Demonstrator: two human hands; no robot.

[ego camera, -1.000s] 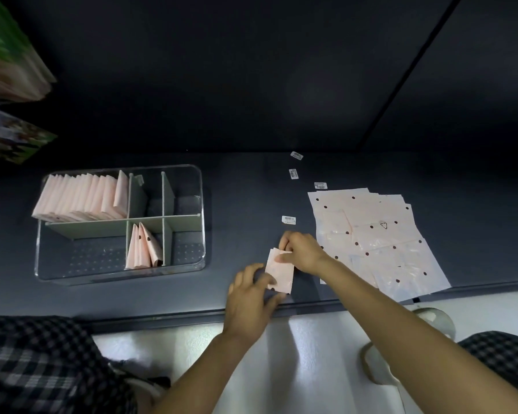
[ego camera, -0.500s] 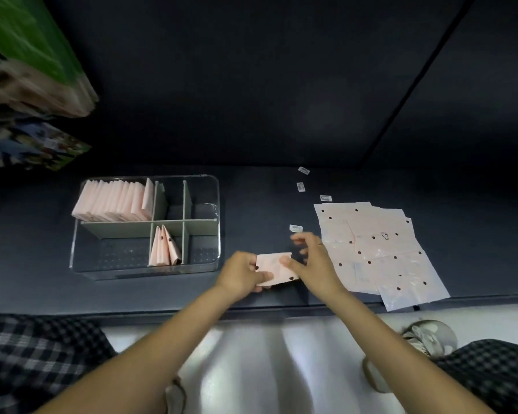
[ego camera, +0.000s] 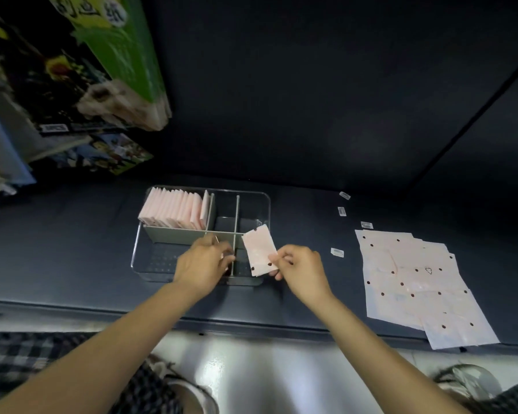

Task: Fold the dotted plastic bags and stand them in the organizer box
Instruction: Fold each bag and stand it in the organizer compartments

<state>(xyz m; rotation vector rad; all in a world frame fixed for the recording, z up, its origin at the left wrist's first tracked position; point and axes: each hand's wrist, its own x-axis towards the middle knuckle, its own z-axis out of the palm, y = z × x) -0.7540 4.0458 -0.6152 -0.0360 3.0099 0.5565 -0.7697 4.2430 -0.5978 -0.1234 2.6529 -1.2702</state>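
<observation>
- Now the right hand (ego camera: 299, 268) pinches the folded bag (ego camera: 259, 252) by its near corner, thumb and fingers curled on it; half a second ago both hands held that bag low over the counter's (ego camera: 72, 264) near edge, and it has since been carried left and lifted so that it hangs tilted over the right end of the box (ego camera: 138, 249); folding of this one looks finished, and placing is the step in hand.
- The left hand (ego camera: 202, 264) has let go of the bag and gone into the box's near middle compartment, fingers curled down by the divider (ego camera: 236, 216); it covers the few bags that stood there, and whether it grips them I cannot tell; my guess is that it parts or steadies them to make room.
- Further right, the flat bags (ego camera: 416, 279) lie overlapping on the counter, unmoved; several remain to fold.
- Beyond, the far-left compartment holds a tight row of upright bags (ego camera: 174, 210), as before; small labels (ego camera: 337, 252) lie scattered between box and flat bags.
</observation>
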